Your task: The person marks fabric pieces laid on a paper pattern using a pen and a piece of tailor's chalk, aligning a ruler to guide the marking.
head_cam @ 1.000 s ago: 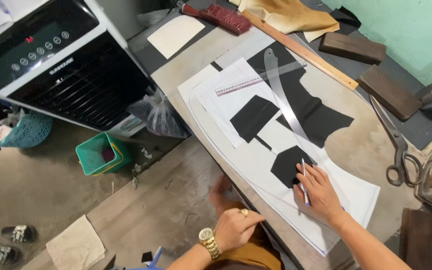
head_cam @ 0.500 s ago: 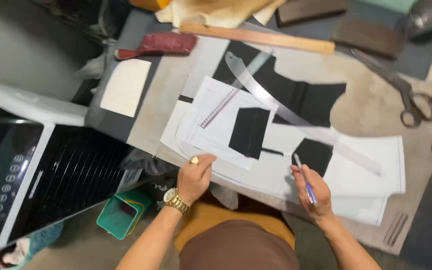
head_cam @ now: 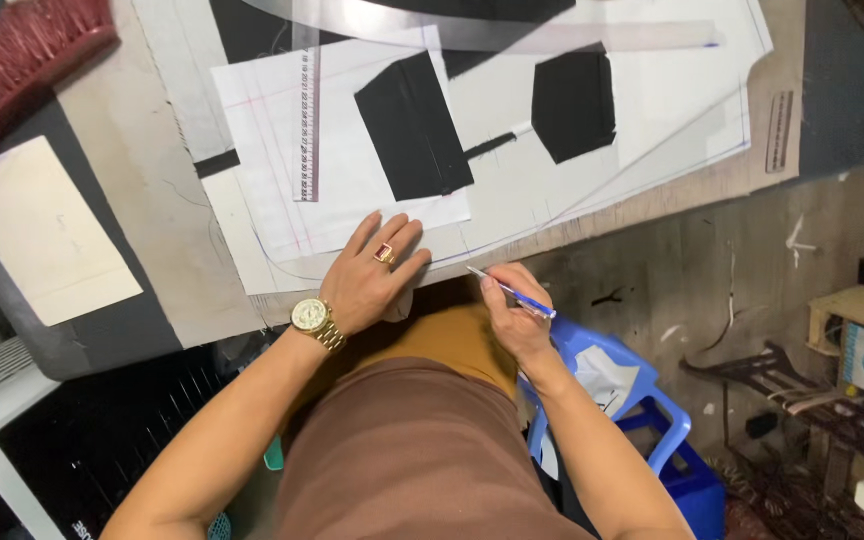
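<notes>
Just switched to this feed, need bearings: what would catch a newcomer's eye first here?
Two black fabric pieces stand out on white pattern paper at the top centre. Below them the left hand, with a gold watch and ring, lies flat on the paper's near edge. Beside it, the right hand holds a blue pen above a blue plastic stool.

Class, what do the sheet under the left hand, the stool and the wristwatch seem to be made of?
Sheet: matte white paper, seemingly, thin, flat and pen-marked.
Stool: probably moulded plastic, smooth, glossy blue.
Wristwatch: likely gold-toned metal, shiny linked band.
</notes>
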